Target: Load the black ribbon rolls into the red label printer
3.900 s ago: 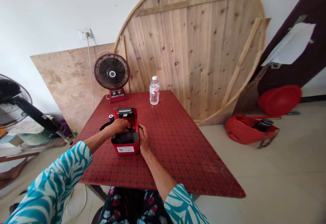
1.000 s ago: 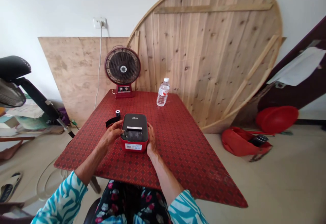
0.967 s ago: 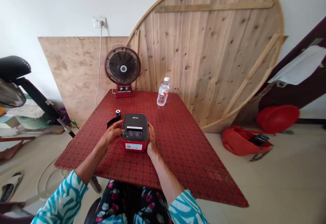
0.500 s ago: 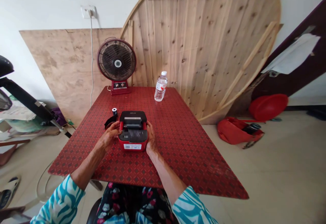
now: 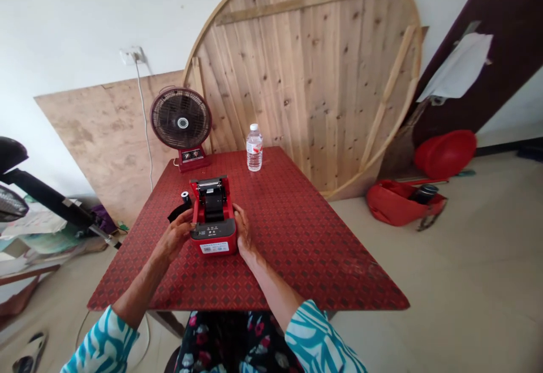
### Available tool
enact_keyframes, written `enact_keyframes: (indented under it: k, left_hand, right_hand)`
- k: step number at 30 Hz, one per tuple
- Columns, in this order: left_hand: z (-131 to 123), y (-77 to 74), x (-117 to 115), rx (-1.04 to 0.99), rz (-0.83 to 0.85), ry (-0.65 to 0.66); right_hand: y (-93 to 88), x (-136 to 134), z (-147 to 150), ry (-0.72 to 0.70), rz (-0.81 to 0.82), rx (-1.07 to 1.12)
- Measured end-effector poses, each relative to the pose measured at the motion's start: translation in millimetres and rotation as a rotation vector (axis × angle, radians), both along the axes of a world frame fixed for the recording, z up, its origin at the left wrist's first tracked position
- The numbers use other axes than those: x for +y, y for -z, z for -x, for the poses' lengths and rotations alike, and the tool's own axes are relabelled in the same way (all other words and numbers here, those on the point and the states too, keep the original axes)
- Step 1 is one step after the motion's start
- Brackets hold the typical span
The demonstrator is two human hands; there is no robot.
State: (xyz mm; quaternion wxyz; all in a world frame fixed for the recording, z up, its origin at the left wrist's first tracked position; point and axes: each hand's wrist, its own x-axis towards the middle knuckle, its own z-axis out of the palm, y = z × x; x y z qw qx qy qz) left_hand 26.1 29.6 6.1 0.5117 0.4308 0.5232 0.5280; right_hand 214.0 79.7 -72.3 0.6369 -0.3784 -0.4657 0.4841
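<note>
A red and black label printer (image 5: 213, 231) sits on the red patterned table (image 5: 297, 248), its lid raised and a black roll or ribbon showing inside. My left hand (image 5: 175, 237) grips the printer's left side, and my right hand (image 5: 245, 234) is closed against its right side. Just behind my left hand lies a strip of black material (image 5: 179, 211) beside a small black roll with a white core (image 5: 185, 196).
Towards the back of the table stand a dark red fan (image 5: 181, 124) and a clear water bottle (image 5: 254, 149). A round wooden board (image 5: 305, 78) leans on the wall. Right of the table, a red bag (image 5: 392, 203) and red basin (image 5: 445, 154) are on the floor.
The printer's lid has swung up and back, and the black strip that lay over its front no longer shows there. Both hands remain at its sides. The camera view has shifted and tilted.
</note>
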Motion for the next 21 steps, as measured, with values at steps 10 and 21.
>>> enact_keyframes:
  k: [10,21]
  left_hand:
    - [-22.7,-48.9,47.7,1.211,-0.380,0.437]
    - [-43.4,-51.0,80.6,1.596,-0.272,0.505]
  right_hand:
    - [-2.9,5.0,5.5,0.035,-0.019,0.017]
    - [-8.7,3.9,5.4,0.044,-0.019,0.002]
